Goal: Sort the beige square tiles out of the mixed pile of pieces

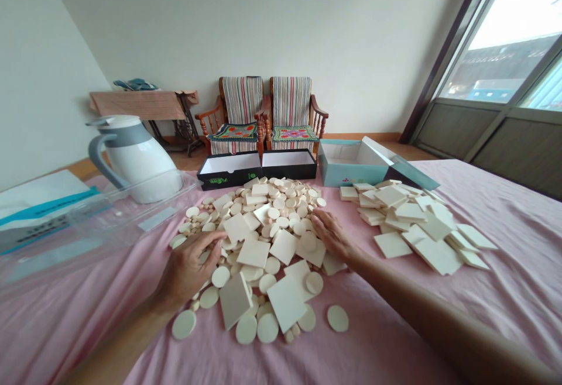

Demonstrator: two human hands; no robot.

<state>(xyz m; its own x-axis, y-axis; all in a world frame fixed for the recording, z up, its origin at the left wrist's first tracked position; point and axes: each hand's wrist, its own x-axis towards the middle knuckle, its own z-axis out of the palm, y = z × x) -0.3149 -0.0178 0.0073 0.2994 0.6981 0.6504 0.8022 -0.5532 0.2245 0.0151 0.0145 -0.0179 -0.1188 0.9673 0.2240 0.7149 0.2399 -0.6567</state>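
While the left hand (188, 271) curves down onto the heap of cream discs and squares (267, 244), its grip is half-closed, and I cannot tell whether it holds a piece. The right hand (331, 236) lies flat on the heap, its grip open and holding nothing. Beyond, black box halves (228, 169) and a teal box (351, 162) show pale insides; a clear plastic tub (132, 215) sits left on the pink bedsheet (386, 326).

2 hands (188, 271), 2 armchairs (242, 101), 1 jug (134, 160), perhaps 3 boxes (351, 165)
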